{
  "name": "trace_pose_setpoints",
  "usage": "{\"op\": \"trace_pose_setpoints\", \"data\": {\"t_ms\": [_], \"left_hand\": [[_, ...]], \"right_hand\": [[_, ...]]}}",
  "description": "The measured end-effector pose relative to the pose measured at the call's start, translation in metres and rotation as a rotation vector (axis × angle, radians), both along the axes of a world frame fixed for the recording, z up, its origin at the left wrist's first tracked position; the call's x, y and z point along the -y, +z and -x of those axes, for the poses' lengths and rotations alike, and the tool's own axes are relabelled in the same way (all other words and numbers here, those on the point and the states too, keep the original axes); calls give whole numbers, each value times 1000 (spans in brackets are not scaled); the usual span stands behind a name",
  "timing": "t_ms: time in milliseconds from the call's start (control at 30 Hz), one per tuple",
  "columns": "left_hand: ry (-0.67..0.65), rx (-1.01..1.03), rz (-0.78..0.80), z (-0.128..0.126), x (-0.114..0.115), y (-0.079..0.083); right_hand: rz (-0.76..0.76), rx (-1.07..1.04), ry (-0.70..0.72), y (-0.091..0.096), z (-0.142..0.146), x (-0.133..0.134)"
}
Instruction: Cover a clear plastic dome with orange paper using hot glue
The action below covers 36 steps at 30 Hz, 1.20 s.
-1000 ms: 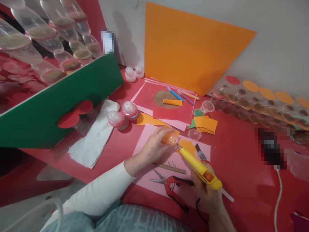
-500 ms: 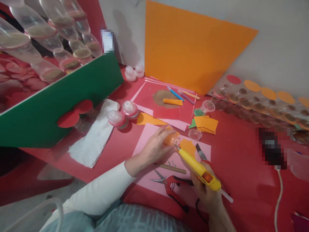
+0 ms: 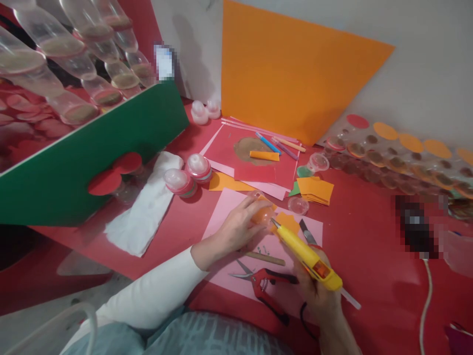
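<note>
My left hand [image 3: 236,224] is closed around a small clear dome-shaped cap [image 3: 263,213] with orange paper on it, held just above a pink sheet [image 3: 225,209]. A yellow hot glue gun [image 3: 306,256] sits in the grip of my right hand [image 3: 314,291], its nozzle touching the cap's right side. An orange paper cut-out [image 3: 288,223] lies on the pink sheet under the nozzle. Red-handled scissors [image 3: 264,285], a wooden stick [image 3: 264,258] and a craft knife [image 3: 306,232] lie on the sheet close to my hands.
A green board [image 3: 92,153] with red discs leans at the left, a white cloth [image 3: 144,207] beside it. Two capped domes [image 3: 188,177] stand nearby. A large orange sheet [image 3: 288,69] leans on the wall. Red paper with pens [image 3: 258,153], orange squares [image 3: 316,190] and bottle rows [image 3: 388,162] lie behind.
The glue gun's nozzle has shifted slightly up and right along the cap. My left hand has turned the cap a little; everything else stays put.
</note>
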State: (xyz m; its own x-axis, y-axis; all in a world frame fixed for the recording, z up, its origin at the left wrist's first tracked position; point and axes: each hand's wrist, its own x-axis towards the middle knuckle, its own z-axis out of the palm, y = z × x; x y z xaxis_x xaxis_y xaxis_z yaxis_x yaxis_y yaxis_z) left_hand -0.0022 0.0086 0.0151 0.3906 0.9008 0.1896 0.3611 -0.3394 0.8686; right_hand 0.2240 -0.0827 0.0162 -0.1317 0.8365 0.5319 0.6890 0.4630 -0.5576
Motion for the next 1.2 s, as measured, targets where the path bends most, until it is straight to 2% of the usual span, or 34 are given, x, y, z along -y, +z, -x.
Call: {"op": "trace_pose_setpoints", "data": {"t_ms": [133, 333, 533, 800, 1000, 1100, 1200], "left_hand": [[5, 0, 6, 1, 0, -1], [21, 53, 22, 2, -1, 1], [74, 75, 48, 1, -1, 2], [79, 100, 51, 1, -1, 0], [85, 123, 57, 0, -2, 0], [137, 177, 51, 2, -2, 3], [224, 222, 65, 6, -4, 6]], "right_hand": [[14, -26, -23, -6, -2, 2], [34, -15, -23, 1, -2, 1], [2, 10, -42, -3, -1, 2], [18, 9, 17, 9, 2, -4], [21, -24, 26, 3, 0, -1], [65, -89, -8, -1, -4, 1], [97, -147, -112, 2, -12, 3]]}}
